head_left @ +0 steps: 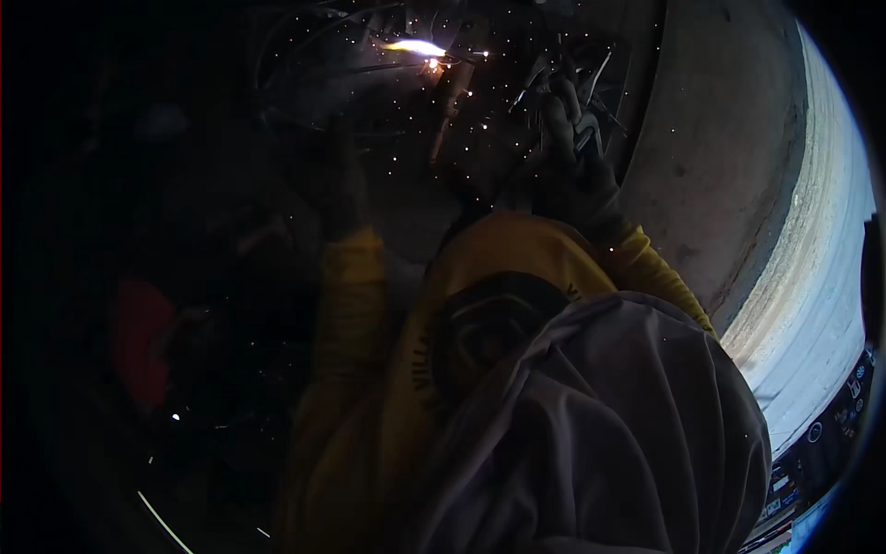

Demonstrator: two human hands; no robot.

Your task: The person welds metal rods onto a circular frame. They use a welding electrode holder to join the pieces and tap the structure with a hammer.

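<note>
A bright flame-like glare [415, 46] burns at the top of the view, with a glowing spot just below it and sparks scattered all round. A brownish metal bar [449, 111] slants down from that spot. My left hand [341, 175] reaches up toward the glare from a yellow sleeve; deep shadow hides its fingers and anything in them. To the right of the bar is my right hand [581, 180], its fingers seeming closed among grey metal pieces [565, 102]. What it grips is too dark to name.
A broad brownish-grey surface [711, 138] lies at the right, bordered by a pale, brightly lit strip [803, 268]. Some red cloth-like thing [143, 342] shows at the left in the dark. Thin curved lines [314, 42] run near the glare. Grey fabric [609, 425] covers the lower middle.
</note>
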